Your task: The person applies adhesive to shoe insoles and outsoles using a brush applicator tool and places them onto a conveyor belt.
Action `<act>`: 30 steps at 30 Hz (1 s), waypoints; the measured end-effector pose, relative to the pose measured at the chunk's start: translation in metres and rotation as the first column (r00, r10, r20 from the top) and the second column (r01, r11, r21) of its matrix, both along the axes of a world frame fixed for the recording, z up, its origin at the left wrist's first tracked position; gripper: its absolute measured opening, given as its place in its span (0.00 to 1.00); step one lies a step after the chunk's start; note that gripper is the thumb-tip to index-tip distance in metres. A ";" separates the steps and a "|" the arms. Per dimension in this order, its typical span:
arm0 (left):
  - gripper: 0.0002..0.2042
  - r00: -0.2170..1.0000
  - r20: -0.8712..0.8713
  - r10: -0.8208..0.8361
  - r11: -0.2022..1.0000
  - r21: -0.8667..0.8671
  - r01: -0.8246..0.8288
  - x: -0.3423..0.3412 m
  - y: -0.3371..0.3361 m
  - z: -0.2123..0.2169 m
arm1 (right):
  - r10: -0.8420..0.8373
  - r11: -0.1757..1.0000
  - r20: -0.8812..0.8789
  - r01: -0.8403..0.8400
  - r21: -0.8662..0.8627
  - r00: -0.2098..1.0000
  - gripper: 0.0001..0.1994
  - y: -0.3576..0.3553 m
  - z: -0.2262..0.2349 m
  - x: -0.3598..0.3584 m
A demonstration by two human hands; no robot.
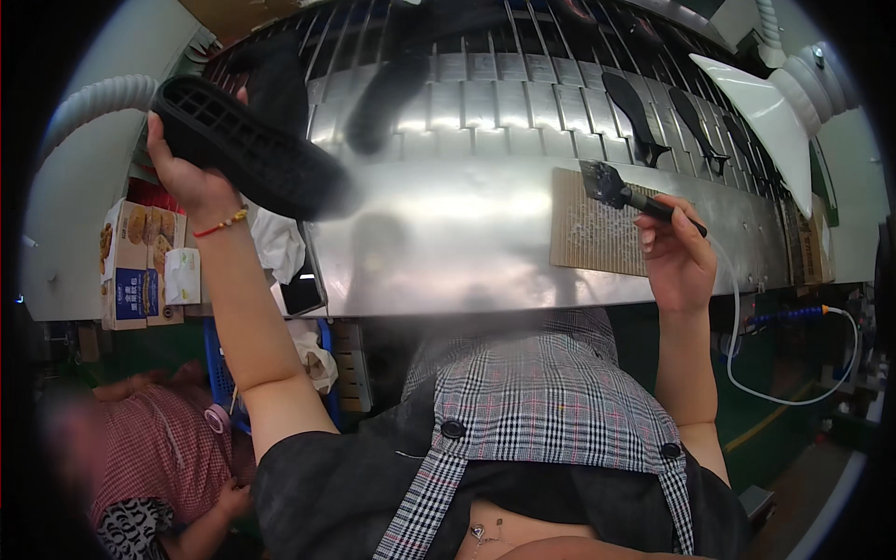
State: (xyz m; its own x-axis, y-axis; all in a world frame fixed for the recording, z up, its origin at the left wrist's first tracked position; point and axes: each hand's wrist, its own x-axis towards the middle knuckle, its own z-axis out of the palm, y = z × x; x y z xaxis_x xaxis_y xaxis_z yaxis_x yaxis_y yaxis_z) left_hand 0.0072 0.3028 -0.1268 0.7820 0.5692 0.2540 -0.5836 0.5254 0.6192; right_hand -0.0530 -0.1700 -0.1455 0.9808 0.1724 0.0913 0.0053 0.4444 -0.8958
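My left hand (191,182) is raised at the left, gripping a black shoe sole (247,154) by its heel end. Its gridded heel cavity faces up, and the toe points right over the metal worktop (439,252). At the right, my right hand (677,257) pinches the dark handle of a brush (607,185). The bristles look clumped and smeared with something whitish. A thin clear tube (733,317) runs from the handle's end. Under the brush lies a ribbed cardboard sheet (593,233), streaked with white. Brush and sole are well apart.
Behind the worktop runs a slatted metal conveyor (485,103) carrying black soles (630,107) and dark shoe parts. A white hood (761,112) overhangs the right. Food boxes (131,252) stand at the left. Below, a person in a red checked garment (163,439) is close by.
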 end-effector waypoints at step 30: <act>0.39 0.346 0.116 -0.931 0.295 -0.317 0.901 -0.102 -0.244 -0.088 | -0.019 0.653 0.905 0.690 -0.310 0.425 0.10 0.070 -0.013 0.010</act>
